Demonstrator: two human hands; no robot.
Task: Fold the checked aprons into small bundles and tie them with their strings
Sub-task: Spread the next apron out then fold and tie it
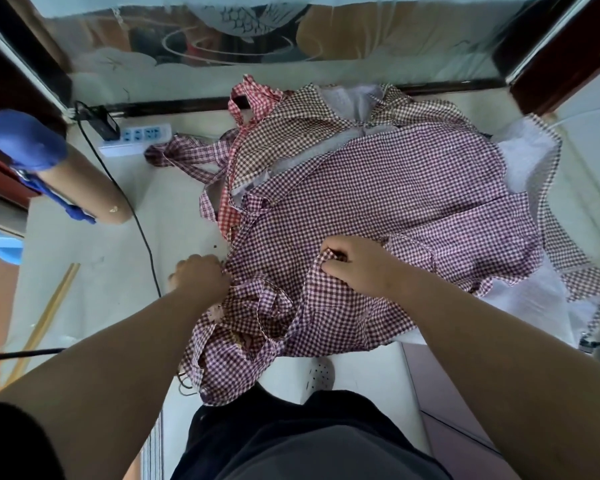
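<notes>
Both arms reach down and forward over the pile of aprons (pixel 378 188) on the floor (pixel 118 265). Left hand (pixel 201 275) is fisted on the left edge of the top purple apron (pixel 361 220). Right hand (pixel 357 265) pinches a fold mid-cloth, fingers curled. Strings (pixel 267 306) lie loose near the left wrist. No readable writing.

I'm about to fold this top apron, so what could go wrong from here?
The purple checked apron lies on other aprons, so a lower layer may lift with it. Its loose strings by the left hand look tangled and could knot. The black cable beside the pile might snag.
</notes>
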